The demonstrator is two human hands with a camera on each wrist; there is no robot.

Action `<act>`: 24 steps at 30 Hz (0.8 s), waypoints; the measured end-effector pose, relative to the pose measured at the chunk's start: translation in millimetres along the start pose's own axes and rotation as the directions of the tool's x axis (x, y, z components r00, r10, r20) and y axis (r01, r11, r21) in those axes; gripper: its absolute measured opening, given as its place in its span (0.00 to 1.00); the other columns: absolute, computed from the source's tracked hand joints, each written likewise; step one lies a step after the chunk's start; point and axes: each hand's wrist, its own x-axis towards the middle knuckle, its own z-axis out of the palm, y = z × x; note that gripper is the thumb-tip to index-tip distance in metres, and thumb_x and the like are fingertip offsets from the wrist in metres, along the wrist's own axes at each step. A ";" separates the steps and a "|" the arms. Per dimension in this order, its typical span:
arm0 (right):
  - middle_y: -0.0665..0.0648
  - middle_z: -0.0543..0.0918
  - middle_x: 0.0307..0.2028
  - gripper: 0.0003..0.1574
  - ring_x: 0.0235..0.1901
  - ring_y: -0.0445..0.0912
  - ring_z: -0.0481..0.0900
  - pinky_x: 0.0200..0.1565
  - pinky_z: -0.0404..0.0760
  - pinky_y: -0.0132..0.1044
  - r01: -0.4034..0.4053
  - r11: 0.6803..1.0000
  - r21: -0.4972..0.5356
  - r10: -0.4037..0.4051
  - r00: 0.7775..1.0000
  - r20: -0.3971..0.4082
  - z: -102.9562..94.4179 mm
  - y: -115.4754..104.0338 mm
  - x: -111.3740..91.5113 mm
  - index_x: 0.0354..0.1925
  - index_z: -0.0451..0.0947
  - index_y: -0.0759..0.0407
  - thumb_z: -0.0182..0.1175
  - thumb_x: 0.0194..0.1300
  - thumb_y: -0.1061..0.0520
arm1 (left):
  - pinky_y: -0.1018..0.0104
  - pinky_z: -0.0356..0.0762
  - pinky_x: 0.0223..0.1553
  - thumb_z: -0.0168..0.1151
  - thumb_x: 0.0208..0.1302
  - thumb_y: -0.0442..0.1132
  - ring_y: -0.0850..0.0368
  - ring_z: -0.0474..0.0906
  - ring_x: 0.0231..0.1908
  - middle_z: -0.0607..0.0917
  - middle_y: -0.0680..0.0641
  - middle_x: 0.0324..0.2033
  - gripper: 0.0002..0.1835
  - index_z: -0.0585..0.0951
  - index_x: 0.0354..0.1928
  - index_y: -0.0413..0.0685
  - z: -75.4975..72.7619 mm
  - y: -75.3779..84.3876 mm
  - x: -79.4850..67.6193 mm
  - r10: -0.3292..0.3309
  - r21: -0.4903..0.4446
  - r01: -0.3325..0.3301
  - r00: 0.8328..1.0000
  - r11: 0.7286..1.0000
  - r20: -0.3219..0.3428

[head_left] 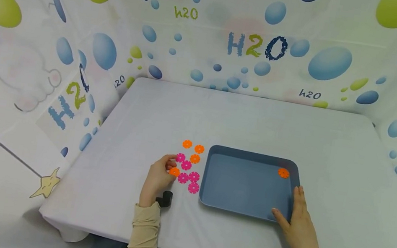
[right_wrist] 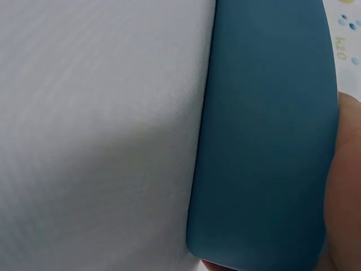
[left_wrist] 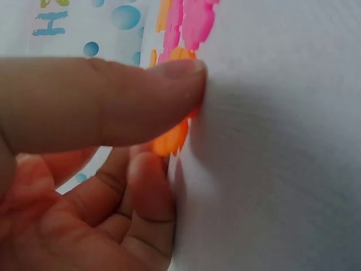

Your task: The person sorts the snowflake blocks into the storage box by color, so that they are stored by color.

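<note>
Left fingers (left_wrist: 113, 107) overlap orange disc (head_left: 174, 172) | seemingly pinched | 5 pink discs (head_left: 194, 177) beside

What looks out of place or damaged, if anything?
Nothing looks spilled or damaged. Only mild oddity: one orange disc sits alone in the tray, near its far right corner; the other discs cluster left of it.

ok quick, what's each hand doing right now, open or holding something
Left hand: closed, pinching an orange flower-shaped disc between thumb and fingers.
Right hand: open, resting at the right end of the blue-grey tray.
</note>
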 end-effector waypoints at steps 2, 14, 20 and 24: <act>0.76 0.38 0.74 0.60 0.68 0.78 0.49 0.58 0.58 0.74 -0.003 1.000 -0.004 0.003 1.000 0.001 -0.1 -0.4 0.1 0.75 0.33 0.70 0.58 0.68 0.43 | 0.65 0.80 0.38 0.63 0.53 0.23 0.50 0.74 0.39 0.81 0.41 0.46 0.31 0.74 0.62 0.46 -0.7 0.2 -0.5 -0.018 0.003 0.018 1.000 1.000 0.010; 0.75 0.38 0.74 0.59 0.67 0.78 0.50 0.59 0.57 0.74 -0.031 0.999 -0.011 0.031 0.999 0.021 0.7 -2.1 -0.3 0.75 0.34 0.70 0.57 0.68 0.42 | 0.71 0.74 0.33 0.67 0.59 0.33 0.53 0.74 0.34 0.83 0.43 0.34 0.12 0.84 0.46 0.42 -2.2 0.5 -1.3 -0.050 -0.016 0.049 0.997 0.999 -0.055; 0.75 0.39 0.74 0.59 0.67 0.78 0.50 0.59 0.57 0.74 -0.028 1.000 -0.013 0.028 0.999 0.017 1.6 -1.5 -1.3 0.75 0.34 0.70 0.57 0.68 0.42 | 0.71 0.83 0.32 0.66 0.61 0.33 0.54 0.84 0.28 0.84 0.39 0.33 0.11 0.82 0.44 0.35 2.4 14.2 0.5 -0.042 -0.176 0.027 0.996 0.984 -0.082; 0.75 0.39 0.74 0.59 0.68 0.77 0.49 0.59 0.57 0.74 -0.024 1.000 -0.012 0.024 1.000 0.011 1.4 -1.8 -1.5 0.75 0.34 0.70 0.57 0.68 0.42 | 0.64 0.86 0.35 0.61 0.64 0.29 0.48 0.87 0.32 0.86 0.35 0.37 0.13 0.79 0.50 0.35 8.5 38.6 0.2 0.023 -0.326 -0.035 0.999 0.945 -0.040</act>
